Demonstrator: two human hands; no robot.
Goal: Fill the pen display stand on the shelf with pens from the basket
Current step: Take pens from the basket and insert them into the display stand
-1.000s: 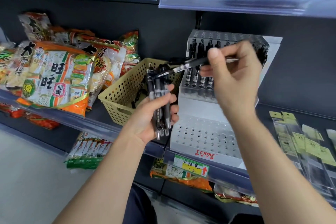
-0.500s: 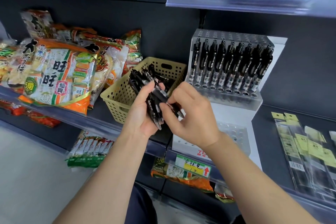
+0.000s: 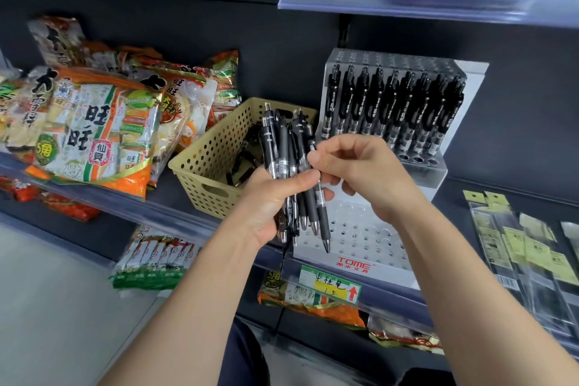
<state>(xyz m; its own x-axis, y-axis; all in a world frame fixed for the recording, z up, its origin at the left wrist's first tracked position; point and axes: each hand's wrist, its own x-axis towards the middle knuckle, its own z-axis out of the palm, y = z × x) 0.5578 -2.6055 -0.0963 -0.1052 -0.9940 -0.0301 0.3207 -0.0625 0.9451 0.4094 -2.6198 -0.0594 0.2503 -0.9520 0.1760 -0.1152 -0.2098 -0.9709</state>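
We see the left hand (image 3: pixel 272 197) in front of the shelf edge, its fingers and thumb wrapped round a bundle of black retractable pens (image 3: pixel 286 147). The pens stand nearly upright in the fist, with their clip ends up and their silver tips pointing down below the palm. The right hand (image 3: pixel 360 172) meets the bundle from the right. Its thumb lies on the front and its curled fingers go behind, pinching the rightmost black pen (image 3: pixel 322 216), which hangs lower than the others in the bundle.

Just behind and to the left of the hands sits the beige perforated plastic basket (image 3: pixel 213 160) on the dark shelf (image 3: pixel 463 197). We make out a few more dark pens lying in its bottom, though we cannot count them.

To the right of the basket stands the white stepped pen display stand (image 3: pixel 369 229), marked TOME in red on its front lip. Its upper tier carries a full row of upright black pens (image 3: pixel 391 103). The holes of the lower tier that we can see, below and behind the hands, hold nothing.

Left of the basket, a heap of orange and white snack bags (image 3: pixel 94 128) leans on the same shelf. A green and yellow price label (image 3: pixel 329 283) sits in the shelf rail under the stand. Clear flat packets with yellow cards (image 3: pixel 532 254) lie on the shelf at the far right. More snack packs (image 3: pixel 153 257) show on the shelf below.
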